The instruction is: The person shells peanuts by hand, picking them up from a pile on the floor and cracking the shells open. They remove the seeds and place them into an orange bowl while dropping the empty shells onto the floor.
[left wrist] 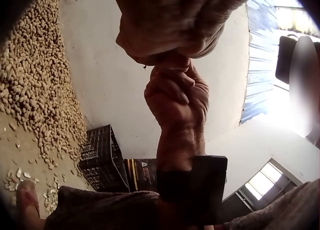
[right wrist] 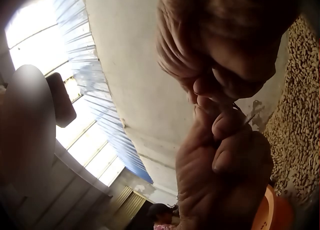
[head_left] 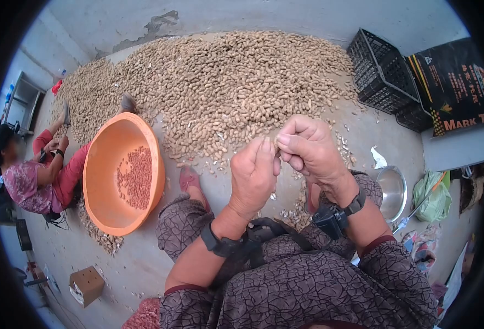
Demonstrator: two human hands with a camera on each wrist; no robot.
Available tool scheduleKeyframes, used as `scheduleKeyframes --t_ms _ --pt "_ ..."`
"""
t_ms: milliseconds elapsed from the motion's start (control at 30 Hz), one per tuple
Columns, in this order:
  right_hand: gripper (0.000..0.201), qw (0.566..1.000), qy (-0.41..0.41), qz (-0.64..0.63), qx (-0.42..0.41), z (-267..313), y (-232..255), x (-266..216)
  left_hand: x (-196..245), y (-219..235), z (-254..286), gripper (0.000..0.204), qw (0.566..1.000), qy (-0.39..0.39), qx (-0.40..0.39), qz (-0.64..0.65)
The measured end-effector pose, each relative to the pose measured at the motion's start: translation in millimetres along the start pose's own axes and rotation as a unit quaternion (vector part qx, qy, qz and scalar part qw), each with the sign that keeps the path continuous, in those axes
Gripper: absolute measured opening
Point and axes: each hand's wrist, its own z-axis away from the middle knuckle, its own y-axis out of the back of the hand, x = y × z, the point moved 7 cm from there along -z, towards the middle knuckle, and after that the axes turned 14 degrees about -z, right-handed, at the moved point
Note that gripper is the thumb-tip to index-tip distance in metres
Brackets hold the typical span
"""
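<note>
My left hand (head_left: 254, 174) and right hand (head_left: 317, 157) meet fingertip to fingertip in front of the lap. Between them they pinch a peanut, mostly covered by the thumbs and fingers. Both hands have curled fingers, and the thumbs press together from above in the head view. The left wrist view shows the right hand (left wrist: 177, 97) beneath the left; in the right wrist view the left hand (right wrist: 220, 165) touches the right one. Beyond the hands spreads a large heap of unshelled peanuts (head_left: 242, 82). An orange basin (head_left: 97, 170) with shelled red peanuts (head_left: 138, 178) stands to the left.
Broken shells (head_left: 294, 214) lie on the floor between the feet. A steel bowl (head_left: 393, 192), a green plastic bag (head_left: 433, 197) and a black crate (head_left: 379, 71) stand on the right. Another person (head_left: 39, 178) sits left of the basin, near a small cardboard box (head_left: 87, 285).
</note>
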Motion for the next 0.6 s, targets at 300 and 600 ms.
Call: scheduleKeyframes --t_ms 300,600 --pt "0.016 0.994 0.074 0.071 -0.025 -3 -4 -11 -15 -6 -3 0.029 0.960 0.097 -0.045 0.258" --pt "0.006 0.969 0.118 0.204 0.079 0 0 -16 -27 -15 -7 0.024 0.958 0.129 -0.037 0.254"
